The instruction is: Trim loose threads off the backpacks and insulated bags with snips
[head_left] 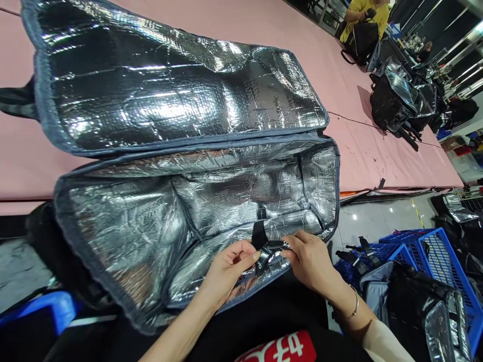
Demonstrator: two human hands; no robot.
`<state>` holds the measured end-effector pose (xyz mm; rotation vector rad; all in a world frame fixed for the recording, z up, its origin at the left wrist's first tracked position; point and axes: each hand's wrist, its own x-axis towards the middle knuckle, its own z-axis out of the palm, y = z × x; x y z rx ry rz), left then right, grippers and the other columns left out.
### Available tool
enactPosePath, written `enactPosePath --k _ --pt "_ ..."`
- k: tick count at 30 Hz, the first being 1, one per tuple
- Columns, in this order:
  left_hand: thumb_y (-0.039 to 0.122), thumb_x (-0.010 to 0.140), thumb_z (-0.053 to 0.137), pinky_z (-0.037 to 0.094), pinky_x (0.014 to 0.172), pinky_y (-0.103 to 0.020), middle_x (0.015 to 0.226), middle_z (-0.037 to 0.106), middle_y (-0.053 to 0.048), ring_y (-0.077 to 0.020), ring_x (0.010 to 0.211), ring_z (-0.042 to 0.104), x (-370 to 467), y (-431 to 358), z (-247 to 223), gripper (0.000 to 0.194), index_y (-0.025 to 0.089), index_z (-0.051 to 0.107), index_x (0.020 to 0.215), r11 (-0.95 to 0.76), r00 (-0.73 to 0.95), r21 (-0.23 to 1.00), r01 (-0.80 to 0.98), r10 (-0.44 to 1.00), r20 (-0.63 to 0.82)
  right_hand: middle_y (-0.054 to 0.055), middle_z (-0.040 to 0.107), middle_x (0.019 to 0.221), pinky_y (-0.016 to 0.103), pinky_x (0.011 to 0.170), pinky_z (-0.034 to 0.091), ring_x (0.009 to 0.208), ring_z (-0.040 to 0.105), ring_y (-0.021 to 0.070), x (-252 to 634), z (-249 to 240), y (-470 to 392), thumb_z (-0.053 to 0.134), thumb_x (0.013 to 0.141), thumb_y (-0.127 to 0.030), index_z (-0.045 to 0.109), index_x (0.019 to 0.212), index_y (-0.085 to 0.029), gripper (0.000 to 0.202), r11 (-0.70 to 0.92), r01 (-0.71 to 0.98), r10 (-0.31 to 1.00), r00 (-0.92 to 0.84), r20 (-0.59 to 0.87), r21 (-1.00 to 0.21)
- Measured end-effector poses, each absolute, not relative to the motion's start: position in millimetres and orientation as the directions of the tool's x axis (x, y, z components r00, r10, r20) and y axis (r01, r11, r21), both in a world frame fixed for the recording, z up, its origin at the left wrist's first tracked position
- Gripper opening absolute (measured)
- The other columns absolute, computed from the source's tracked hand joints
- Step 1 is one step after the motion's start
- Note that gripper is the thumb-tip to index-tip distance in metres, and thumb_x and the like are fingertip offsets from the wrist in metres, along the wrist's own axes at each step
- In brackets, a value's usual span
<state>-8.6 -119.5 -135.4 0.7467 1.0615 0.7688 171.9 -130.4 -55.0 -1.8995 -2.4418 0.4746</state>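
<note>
A large bag (234, 191) with a silver foil lining lies open in front of me, its foil-lined lid (181, 90) folded back over the pink table. Near the bag's front edge, my left hand (230, 266) pinches the left side of a black strap with a buckle (266, 251). My right hand (311, 256), with a bracelet at the wrist, grips the strap's other end between thumb and fingers. Both hands are close together above the foil lining.
The pink table (350, 146) extends to the back right, where black and silver bags (396, 98) are piled. A person in yellow (379, 17) handles a black bag there. Blue crates (441, 256) with more bags stand on the floor at right; a blue object (62, 306) is at lower left.
</note>
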Motion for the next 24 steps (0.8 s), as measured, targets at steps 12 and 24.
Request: enactPosePath --k 12,24 --pt "0.047 0.063 0.07 0.031 0.054 -0.023 0.06 0.043 0.003 -0.0101 0.057 0.038 -8.2 -118.6 -133.2 0.034 0.017 0.054 0.061 0.513 0.283 0.841 -0.171 0.843 -0.457 0.007 0.061 0.089 0.029 0.068 0.043 0.08 0.059 0.0199 172.9 -55.8 -132.4 0.053 0.091 -0.029 0.061 0.104 -0.019 0.018 0.211 0.953 0.953 -0.249 -0.17 -0.217" --pt "0.046 0.061 0.072 0.034 0.057 -0.023 0.061 0.046 0.003 -0.0103 0.059 0.04 -5.6 -118.8 -136.1 0.034 0.017 0.054 0.062 0.552 0.291 0.807 -0.208 0.823 -0.488 0.006 0.064 0.092 0.027 0.072 0.046 0.082 0.061 0.0183 168.5 -71.3 -117.1 0.057 0.086 -0.024 0.062 0.104 -0.016 0.02 0.052 0.761 0.96 -0.217 -0.178 -0.646"
